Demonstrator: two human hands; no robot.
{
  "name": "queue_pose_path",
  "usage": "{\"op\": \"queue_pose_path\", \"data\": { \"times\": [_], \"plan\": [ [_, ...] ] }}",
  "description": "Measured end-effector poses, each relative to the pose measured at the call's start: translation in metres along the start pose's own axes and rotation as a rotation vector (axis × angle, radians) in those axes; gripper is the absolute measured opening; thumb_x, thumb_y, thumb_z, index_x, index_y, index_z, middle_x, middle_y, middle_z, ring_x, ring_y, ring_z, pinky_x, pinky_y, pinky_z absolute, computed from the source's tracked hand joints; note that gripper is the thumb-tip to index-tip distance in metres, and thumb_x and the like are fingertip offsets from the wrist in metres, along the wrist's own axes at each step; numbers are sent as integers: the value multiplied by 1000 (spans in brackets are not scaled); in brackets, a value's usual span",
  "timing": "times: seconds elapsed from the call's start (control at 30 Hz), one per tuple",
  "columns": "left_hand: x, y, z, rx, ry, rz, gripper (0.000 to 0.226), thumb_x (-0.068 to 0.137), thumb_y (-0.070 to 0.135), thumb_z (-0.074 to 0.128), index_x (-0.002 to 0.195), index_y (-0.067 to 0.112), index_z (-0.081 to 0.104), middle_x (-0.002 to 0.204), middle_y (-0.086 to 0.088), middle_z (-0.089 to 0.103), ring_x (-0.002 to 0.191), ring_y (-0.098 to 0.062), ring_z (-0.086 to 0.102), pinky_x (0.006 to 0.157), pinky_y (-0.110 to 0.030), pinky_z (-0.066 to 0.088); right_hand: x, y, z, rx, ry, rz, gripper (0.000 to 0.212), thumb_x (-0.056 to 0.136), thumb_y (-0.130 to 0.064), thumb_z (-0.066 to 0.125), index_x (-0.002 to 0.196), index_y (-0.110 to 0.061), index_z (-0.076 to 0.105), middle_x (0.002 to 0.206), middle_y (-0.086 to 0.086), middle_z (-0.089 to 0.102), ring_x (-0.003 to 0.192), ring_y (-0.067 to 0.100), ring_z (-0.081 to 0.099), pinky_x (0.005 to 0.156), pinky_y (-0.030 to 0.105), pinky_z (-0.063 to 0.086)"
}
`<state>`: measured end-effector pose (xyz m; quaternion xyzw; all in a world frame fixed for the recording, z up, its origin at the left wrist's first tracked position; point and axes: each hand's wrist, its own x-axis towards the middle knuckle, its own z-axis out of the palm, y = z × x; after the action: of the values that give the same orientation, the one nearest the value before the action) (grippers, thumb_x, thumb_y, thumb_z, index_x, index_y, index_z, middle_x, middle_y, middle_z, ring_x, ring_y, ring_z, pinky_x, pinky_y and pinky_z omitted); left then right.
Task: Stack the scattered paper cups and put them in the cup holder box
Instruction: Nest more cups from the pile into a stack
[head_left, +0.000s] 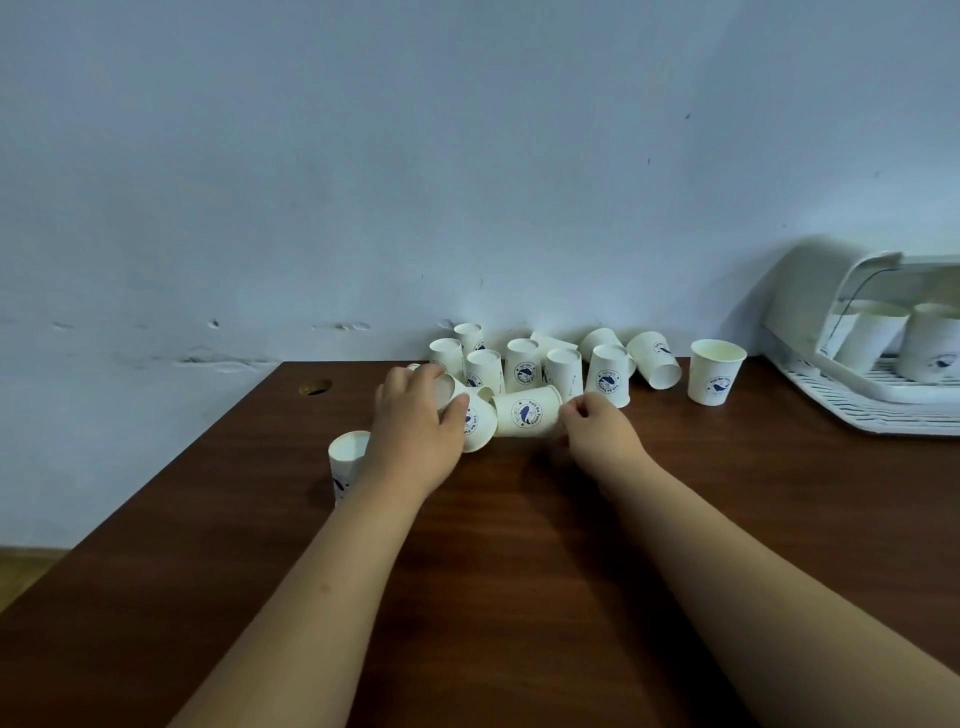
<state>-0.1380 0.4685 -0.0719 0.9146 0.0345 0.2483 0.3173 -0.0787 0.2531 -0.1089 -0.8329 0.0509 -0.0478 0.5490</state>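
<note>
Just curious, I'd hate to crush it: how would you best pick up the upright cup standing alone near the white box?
Wrap the grip round the lone cup at its side wall, just below the rim, coming from the near side. It stands mouth up, apart from the others, with bare table in front.

Table (519, 571); paper cups (522, 366); cup holder box (883, 415)

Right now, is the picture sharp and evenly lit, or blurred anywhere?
Head view: dim bluish light; cup holder box at far right looks smeared; forearms stretch toward the bottom corners; lying paper cup shows a fairly sharp logo.
</note>
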Motion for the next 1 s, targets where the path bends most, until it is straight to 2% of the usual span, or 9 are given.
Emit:
{"op": "queue_pose_path", "data": {
  "times": [0.17,0.33,0.5,0.57,0.63,0.7,0.77,0.83,1.0],
  "plan": [
    [-3,6,9,-158,71,-65,46,105,33,64,148,15,59,147,-12,52,140,-34,50,118,-45,42,-2,8,-10,165,34,11,18,107,-29,56,96,-17,64,88,5,80,94,32,78,90,52,61],
    [-10,16,23,-292,-57,-99,43,109,39,59,147,19,56,147,-1,56,130,-15,54,102,-28,39,-6,19,-11,330,-69,-50,17,109,-24,60,96,-15,65,93,17,75,82,26,75,88,50,63],
    [-12,15,50,-427,-185,-220,54,91,62,67,134,31,60,128,7,71,118,-19,71,110,-46,55,-11,24,-14,481,-98,-144,15,106,-28,68,95,-20,75,87,5,73,90,21,68,91,40,55],
    [-10,15,57,-475,-231,-232,61,79,73,65,125,34,61,117,12,71,109,-18,76,105,-48,59,-9,25,-17,641,-138,-82,12,106,-30,69,101,-22,77,101,13,77,104,28,74,100,45,56],
    [-10,23,60,-466,-278,-189,48,87,66,70,119,31,63,110,15,70,103,-11,74,100,-34,58,-10,24,-20,731,-212,-45,18,106,-32,70,117,-19,76,125,26,75,122,41,74,111,57,55],
    [-7,28,62,-374,-276,-78,30,101,52,68,114,25,70,106,13,70,99,-6,68,89,-21,50,-11,22,-22,721,-233,-49,25,104,-28,73,127,-20,75,128,27,73,125,48,69,110,70,50],
    [0,28,64,-277,-121,43,22,106,40,64,107,21,75,107,7,68,99,-13,64,90,-28,49,-11,19,-24,687,-150,-54,38,96,-26,82,132,-26,71,124,19,77,119,42,74,106,69,54],
    [12,18,65,-146,88,106,17,101,19,64,114,15,73,118,-3,66,110,-25,63,101,-42,51,-11,18,-29,552,-54,-106,62,84,-35,90,140,-35,62,131,0,75,117,23,76,107,56,59],
    [20,-15,70,251,-123,84,93,78,-4,63,164,18,36,169,-3,39,155,-35,33,128,-46,30,-15,19,-36,154,15,-277,85,82,-33,92,152,-40,45,140,-17,58,123,4,61,105,31,51]
  ]
}}
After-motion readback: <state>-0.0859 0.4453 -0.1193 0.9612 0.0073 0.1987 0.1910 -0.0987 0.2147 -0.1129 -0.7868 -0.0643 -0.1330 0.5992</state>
